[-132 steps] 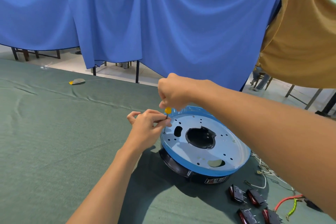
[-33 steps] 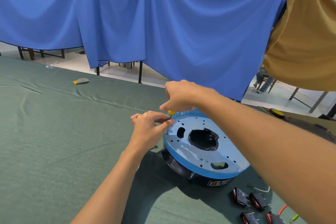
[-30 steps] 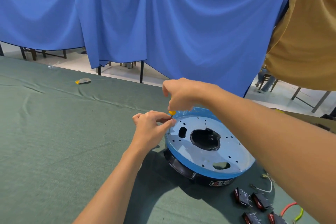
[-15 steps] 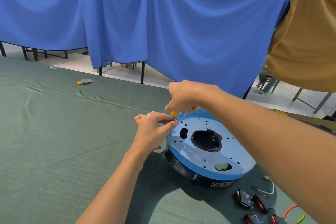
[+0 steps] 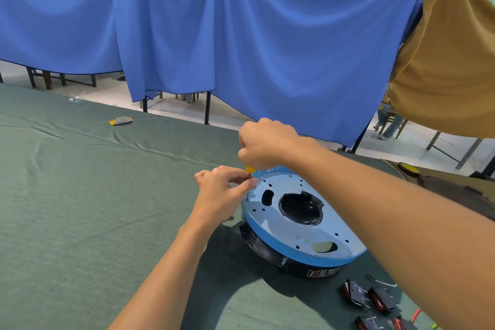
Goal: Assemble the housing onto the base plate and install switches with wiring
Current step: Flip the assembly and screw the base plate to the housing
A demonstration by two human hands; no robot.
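Nearest, at lower right: several small black-and-red rocker switches [image 5: 359, 293] loose on the green cloth-covered surface [image 5: 67, 209], with white and red wire ends [image 5: 385, 282] beside them. None fitted; wiring judged not yet begun.

Mid-field: round black plastic housing [image 5: 265, 248] lying under the pale blue metal base plate [image 5: 289, 233], plate uppermost, central round opening and many small holes exposed. One screw head possibly seated near the far rim; most holes empty.

At the plate's left edge: left hand [image 5: 222, 190] pinched at the tip of a thin shaft, steadying it at a hole; whether on a screw cannot be told. Right hand [image 5: 265, 143] clenched over the yellow-handled screwdriver [image 5: 249, 169], held upright above that hole. Fastening judged early; most of the task remaining.

Clearance: open cloth to the left and front; switches well apart from the housing. Far edge of surface beyond, blue hanging cloth [image 5: 241, 35] behind, well clear.
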